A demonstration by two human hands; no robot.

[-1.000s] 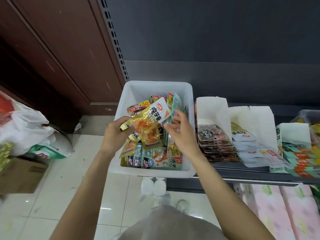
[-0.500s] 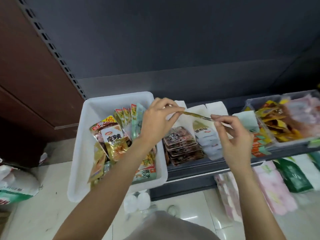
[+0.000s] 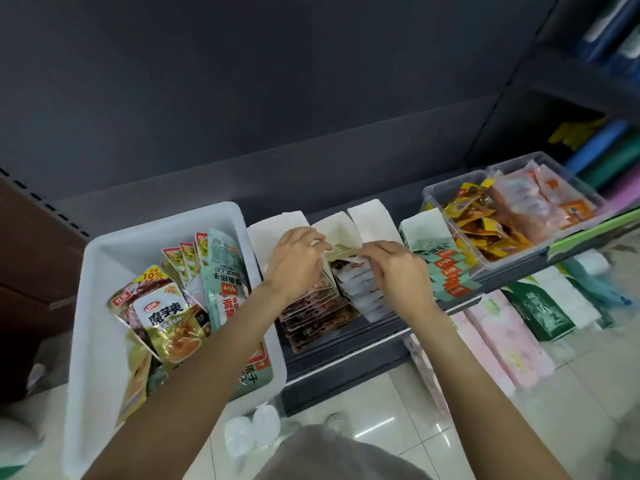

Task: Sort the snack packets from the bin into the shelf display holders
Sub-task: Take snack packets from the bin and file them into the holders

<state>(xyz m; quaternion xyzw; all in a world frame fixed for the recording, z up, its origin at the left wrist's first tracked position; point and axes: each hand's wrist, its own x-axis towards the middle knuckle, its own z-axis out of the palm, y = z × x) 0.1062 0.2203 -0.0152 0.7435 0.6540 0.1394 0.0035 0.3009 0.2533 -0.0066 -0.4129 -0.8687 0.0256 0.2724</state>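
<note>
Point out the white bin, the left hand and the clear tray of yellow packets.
white bin [image 3: 104,271]: head view, bare inner wall.
left hand [image 3: 294,261]: head view, back of hand.
clear tray [image 3: 446,188]: head view, back rim.

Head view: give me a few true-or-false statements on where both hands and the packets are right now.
1. Both hands hold one packet between them. True.
2. The left hand is inside the white bin. False: it is over the shelf display holders, right of the bin.
3. The packet is above the second white holder from the bin. True.
4. The white bin is empty. False: it holds many packets.
5. The right hand hangs idle. False: it pinches the packet.
</note>
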